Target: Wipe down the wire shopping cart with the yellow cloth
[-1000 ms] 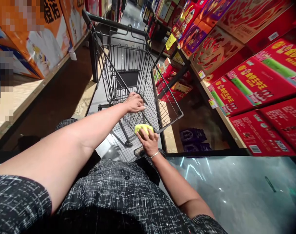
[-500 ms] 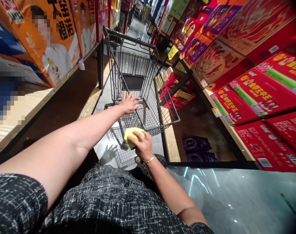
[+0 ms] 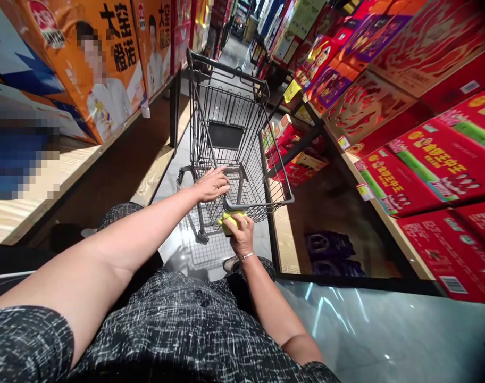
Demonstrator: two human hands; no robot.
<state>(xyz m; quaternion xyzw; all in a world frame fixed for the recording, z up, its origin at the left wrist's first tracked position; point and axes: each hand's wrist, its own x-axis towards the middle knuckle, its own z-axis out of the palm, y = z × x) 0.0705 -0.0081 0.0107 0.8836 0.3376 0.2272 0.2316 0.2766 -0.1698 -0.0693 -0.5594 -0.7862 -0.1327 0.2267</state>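
Yel. cloth (image 3: 227, 217) bunched, nr upright blk cart (image 3: 225, 137).

Shop aisle (image 3: 239, 56): glossy grey floor (image 3: 406, 340) streaked with reflected light (image 3: 318, 315), flanked by pale wooden shelves (image 3: 410, 251) on black frames (image 3: 174, 117); orange cartons (image 3: 65, 69) line the left shelf's front edge (image 3: 78, 172), red cartons (image 3: 429, 154) the right's.

Red ctns (image 3: 434, 162) w/ green stripe sit on wood shelf (image 3: 406, 247); price tag (image 3: 364, 192) on shelf edge just in front of ctns; purple pkgs (image 3: 330, 246) on lower lvl, below ctns; yellow sign (image 3: 292, 91) farther back past ctns; orange boxes (image 3: 118, 80) opp. ctns.
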